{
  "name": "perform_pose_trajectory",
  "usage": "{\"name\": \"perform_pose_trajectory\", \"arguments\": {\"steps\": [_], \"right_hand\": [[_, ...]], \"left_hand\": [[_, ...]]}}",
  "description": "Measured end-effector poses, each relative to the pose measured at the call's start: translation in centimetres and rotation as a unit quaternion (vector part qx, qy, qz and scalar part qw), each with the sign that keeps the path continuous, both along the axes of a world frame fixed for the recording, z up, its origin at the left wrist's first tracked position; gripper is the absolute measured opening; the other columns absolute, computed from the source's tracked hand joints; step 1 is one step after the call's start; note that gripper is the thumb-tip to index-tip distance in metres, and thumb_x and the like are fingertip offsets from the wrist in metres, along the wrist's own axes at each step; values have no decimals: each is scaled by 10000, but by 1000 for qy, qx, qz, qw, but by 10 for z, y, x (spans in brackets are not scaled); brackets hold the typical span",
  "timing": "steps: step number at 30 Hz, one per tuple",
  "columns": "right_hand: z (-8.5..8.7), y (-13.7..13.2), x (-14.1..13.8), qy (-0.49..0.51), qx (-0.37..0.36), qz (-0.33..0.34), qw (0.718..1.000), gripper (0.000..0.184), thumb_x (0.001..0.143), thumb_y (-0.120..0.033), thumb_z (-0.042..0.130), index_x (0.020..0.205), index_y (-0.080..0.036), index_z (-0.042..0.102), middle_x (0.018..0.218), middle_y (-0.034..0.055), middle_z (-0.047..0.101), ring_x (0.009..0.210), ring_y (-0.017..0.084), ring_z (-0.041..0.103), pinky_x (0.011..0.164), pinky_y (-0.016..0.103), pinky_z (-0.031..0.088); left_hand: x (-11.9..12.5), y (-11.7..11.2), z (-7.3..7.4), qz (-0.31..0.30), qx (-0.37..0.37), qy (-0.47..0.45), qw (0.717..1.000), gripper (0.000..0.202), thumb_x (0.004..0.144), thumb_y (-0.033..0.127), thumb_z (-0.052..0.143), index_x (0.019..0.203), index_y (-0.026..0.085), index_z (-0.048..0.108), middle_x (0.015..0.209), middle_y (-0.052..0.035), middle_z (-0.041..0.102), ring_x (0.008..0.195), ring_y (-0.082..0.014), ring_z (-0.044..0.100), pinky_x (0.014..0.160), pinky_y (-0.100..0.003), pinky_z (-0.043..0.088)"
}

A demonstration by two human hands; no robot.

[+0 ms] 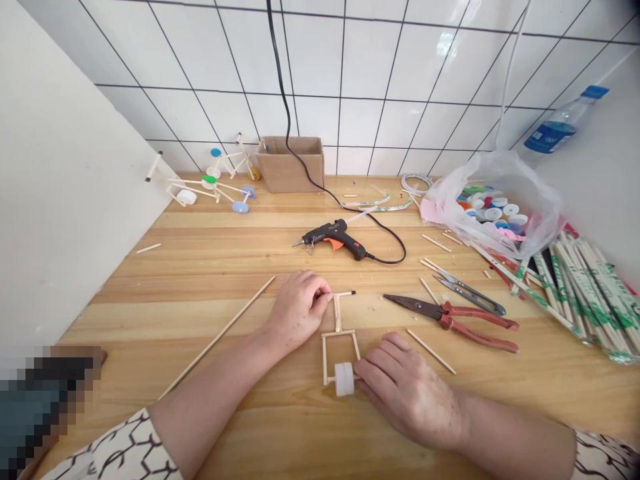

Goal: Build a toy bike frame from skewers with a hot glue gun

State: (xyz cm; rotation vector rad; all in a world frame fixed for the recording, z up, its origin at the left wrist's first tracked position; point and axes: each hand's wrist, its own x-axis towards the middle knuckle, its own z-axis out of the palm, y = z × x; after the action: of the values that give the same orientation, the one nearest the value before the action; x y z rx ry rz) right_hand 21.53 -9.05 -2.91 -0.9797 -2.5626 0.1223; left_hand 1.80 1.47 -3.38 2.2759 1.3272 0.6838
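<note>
A small frame [325, 357] of glued wooden chopstick pieces lies between my hands, with a T-shaped stem at its far end. The bar of that stem carries a black tip on its right. A white bottle-cap wheel [345, 379] sits on the frame's near crosspiece. My left hand [303, 303] pinches the left end of the T bar. My right hand [400, 387] is closed at the frame's near right corner, beside the wheel; its fingertips are partly hidden. Pliers [445, 317] with red handles lie just beyond my right hand.
A glue gun [333, 238] with a black cord lies ahead. Thread snips [470, 295], a long chopstick [220, 333] and short stick pieces lie around. At right are a bag of bottle caps [493, 213] and wrapped chopsticks [595, 287]. A cardboard box [291, 167] and stick models [210, 190] stand behind.
</note>
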Motion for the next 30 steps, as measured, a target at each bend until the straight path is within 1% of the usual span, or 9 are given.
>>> {"name": "perform_pose_trajectory", "arguments": {"steps": [7,11,14,16,19,21,23,25,30], "right_hand": [[7,1,-2,9,3,-2,1000,143,843,-73,453,873,-154,567,685,27,556,609,169,456,648,321,329],[16,1,-1,51,-7,2,999,207,831,-71,439,983,-126,568,722,52,580,639,181,479,647,326,356],[19,3,1,72,-18,-28,997,213,840,-68,426,988,-128,568,765,72,602,679,190,503,666,338,393],[18,4,3,76,-25,-54,995,230,851,-62,409,1000,-130,570,796,82,613,707,193,522,672,343,416],[15,8,5,69,-44,-79,993,249,862,-69,408,1032,-140,576,864,93,616,783,203,550,709,356,444],[12,11,4,55,-54,-92,993,252,865,-74,413,1040,-146,579,893,97,608,830,214,553,737,370,455],[10,15,2,46,-60,-99,992,259,864,-66,413,1048,-146,578,910,102,597,864,225,546,753,383,460],[9,18,0,48,-68,-100,992,266,865,-59,415,1061,-146,572,932,108,587,887,230,533,768,393,461],[6,24,-3,72,-87,-95,989,280,876,-53,414,1088,-154,566,960,106,571,897,220,516,785,389,466]], "left_hand": [[0,0,0,-2,2,-9,1000,105,807,156,531,714,198,555,755,-17,604,765,-179,543,733,-329,428],[-4,0,-3,1,-2,-49,999,81,824,170,530,760,196,573,786,-21,611,793,-176,555,764,-330,439],[-14,-5,-1,14,-19,-88,996,49,824,182,546,827,195,592,843,-25,624,840,-174,568,794,-326,451],[-22,-11,4,15,-56,-98,994,39,816,214,567,818,206,605,852,-15,640,828,-169,584,777,-315,464],[-32,-22,18,-22,-141,-81,986,68,801,237,587,751,207,621,799,-4,652,774,-163,603,709,-288,481],[-34,-26,26,-43,-150,-67,985,47,765,214,626,718,211,635,771,3,649,759,-162,607,697,-280,479],[-34,-27,30,-59,-148,-62,985,53,736,175,647,704,218,650,761,7,647,757,-162,609,693,-273,474],[-32,-25,29,-72,-146,-57,985,72,727,156,660,698,222,664,757,7,645,760,-162,609,693,-268,470],[-28,-22,19,-80,-128,-46,988,97,708,133,707,681,224,687,733,16,641,761,-159,601,719,-273,443]]}}
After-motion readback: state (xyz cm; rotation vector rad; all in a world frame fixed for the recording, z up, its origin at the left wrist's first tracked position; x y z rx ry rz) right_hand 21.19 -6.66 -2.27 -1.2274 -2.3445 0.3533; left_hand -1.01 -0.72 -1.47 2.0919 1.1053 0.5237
